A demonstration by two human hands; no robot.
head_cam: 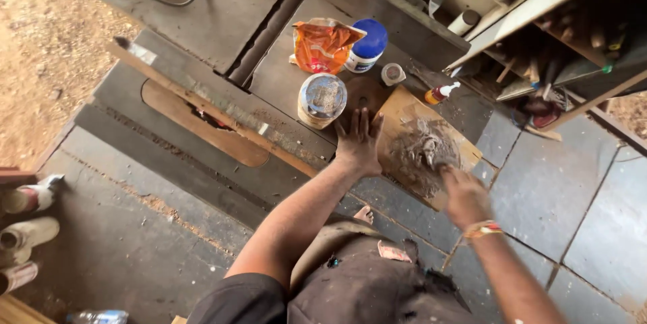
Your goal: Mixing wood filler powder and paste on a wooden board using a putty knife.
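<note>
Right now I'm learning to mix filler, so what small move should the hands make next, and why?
Probably another short stroke through the grey paste: it looks lumpy and spread out, the right hand is at its edge, and the left hand pins the wooden board.

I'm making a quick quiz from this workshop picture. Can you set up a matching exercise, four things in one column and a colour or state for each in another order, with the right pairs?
Things:
1. left hand
2. right hand
3. jar
4. tin

States:
A. blue lid
B. pressed flat on the edge of the wooden board
C. dusty round top, standing beside the left hand
D. working the grey paste on the board, tool blurred

Pairs: 1-B, 2-D, 3-A, 4-C
</note>
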